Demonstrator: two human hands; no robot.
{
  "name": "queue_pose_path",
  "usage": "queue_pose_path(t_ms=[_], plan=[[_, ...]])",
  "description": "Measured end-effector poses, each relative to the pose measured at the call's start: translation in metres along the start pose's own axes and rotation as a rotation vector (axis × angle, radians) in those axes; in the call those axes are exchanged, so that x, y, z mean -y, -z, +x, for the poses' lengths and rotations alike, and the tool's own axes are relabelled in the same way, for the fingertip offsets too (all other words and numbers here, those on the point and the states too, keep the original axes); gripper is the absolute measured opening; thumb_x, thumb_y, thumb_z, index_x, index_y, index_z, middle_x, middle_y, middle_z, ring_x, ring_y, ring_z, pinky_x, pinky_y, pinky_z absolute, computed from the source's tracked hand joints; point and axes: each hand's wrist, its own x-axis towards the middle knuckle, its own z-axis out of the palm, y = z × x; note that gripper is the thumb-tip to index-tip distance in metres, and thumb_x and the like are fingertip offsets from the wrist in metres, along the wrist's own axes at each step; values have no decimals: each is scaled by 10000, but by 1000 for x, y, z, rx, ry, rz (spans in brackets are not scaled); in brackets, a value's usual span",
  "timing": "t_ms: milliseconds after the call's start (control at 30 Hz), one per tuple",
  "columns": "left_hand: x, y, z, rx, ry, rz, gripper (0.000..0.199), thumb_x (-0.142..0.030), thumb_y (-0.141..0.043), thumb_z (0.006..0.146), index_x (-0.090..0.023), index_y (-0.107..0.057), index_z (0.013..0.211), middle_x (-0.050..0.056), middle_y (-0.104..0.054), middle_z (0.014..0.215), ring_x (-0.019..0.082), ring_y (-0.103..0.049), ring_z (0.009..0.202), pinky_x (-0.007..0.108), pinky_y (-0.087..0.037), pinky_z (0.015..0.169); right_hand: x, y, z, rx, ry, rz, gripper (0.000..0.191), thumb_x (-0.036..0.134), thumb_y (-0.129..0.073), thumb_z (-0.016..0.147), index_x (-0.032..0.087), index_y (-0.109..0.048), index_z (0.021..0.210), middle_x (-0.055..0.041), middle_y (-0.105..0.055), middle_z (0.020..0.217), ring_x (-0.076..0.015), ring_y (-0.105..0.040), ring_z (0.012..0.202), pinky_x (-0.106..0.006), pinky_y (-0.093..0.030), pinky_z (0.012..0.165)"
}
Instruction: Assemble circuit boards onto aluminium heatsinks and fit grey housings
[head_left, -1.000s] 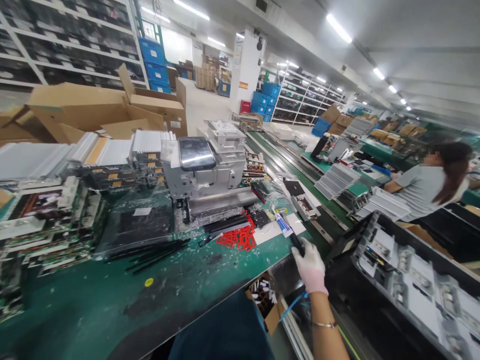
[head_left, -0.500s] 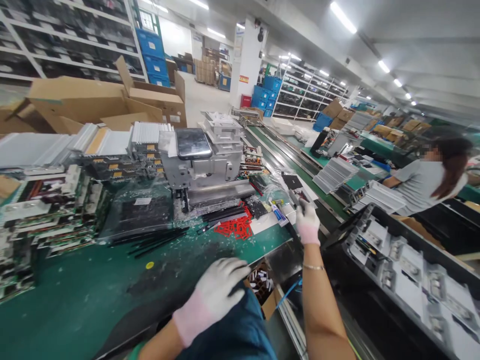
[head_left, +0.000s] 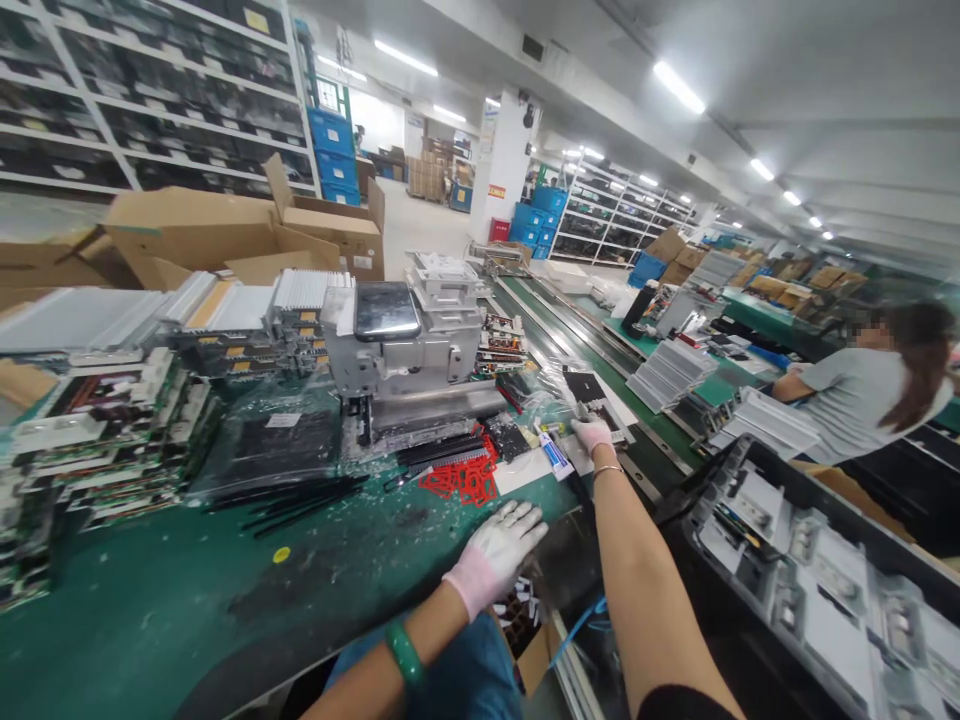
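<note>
My left hand [head_left: 499, 550], in a white glove with a pink cuff, rests on the green bench mat [head_left: 225, 590] near its front edge, holding nothing. My right hand [head_left: 592, 435], gloved the same way, reaches across the bench to a dark circuit board [head_left: 586, 392] on a clear plastic bag. Its fingers are partly hidden, so I cannot tell if it grips anything. Nearby lie a white-and-blue tube [head_left: 555, 455], red plastic frames [head_left: 457, 482] and black comb-like strips [head_left: 442, 452]. A grey metal press fixture [head_left: 405, 365] stands beyond, with a phone [head_left: 386, 310] on top.
Stacked circuit boards [head_left: 112, 430] and white finned heat sinks [head_left: 300, 290] fill the bench's left side. A black tray of metal modules [head_left: 810, 590] sits at right. A person in a grey shirt [head_left: 862, 400] works beyond a green conveyor line [head_left: 585, 370]. Cardboard boxes and shelving stand behind.
My left hand has come into view and moved up onto the mat. My right hand has moved forward over the bench, and the view has shifted slightly.
</note>
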Motion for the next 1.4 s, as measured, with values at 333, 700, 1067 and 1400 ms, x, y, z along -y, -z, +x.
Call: queue_pose_path(t_ms=[333,700,1067,1400], plan=[[0,-2,0,-21,24,-84,330,-198,-477,961,-204,-577,1276,63,-571,1379,218,-486,1318,410,-379,1131,-17,-7,22,86,53,85,304,368,-583,948,176,-588,1185,-78,-605,1179,-195,-621,989,-393,-542,848],[3,-2,1,-33,8,-131,335,-189,-439,970,-206,-590,1268,79,-585,1361,201,-490,1315,403,-381,1131,-10,1,34,-2,101,42,303,365,-575,953,197,-583,1205,-83,-582,1235,-207,-603,1044,-410,-526,889],[0,6,5,20,30,-152,326,-184,-495,949,-211,-602,1256,82,-587,1358,224,-499,1307,419,-375,1133,-1,3,53,193,229,-6,320,361,-594,943,158,-583,1190,-73,-614,1157,-193,-632,959,-382,-554,815],[1,9,7,83,33,-221,351,-175,-467,946,-231,-606,1264,69,-587,1360,215,-469,1331,408,-330,1157,24,6,65,183,237,-286,297,384,-587,943,169,-608,1148,-79,-608,1189,-211,-608,1041,-428,-515,903]])
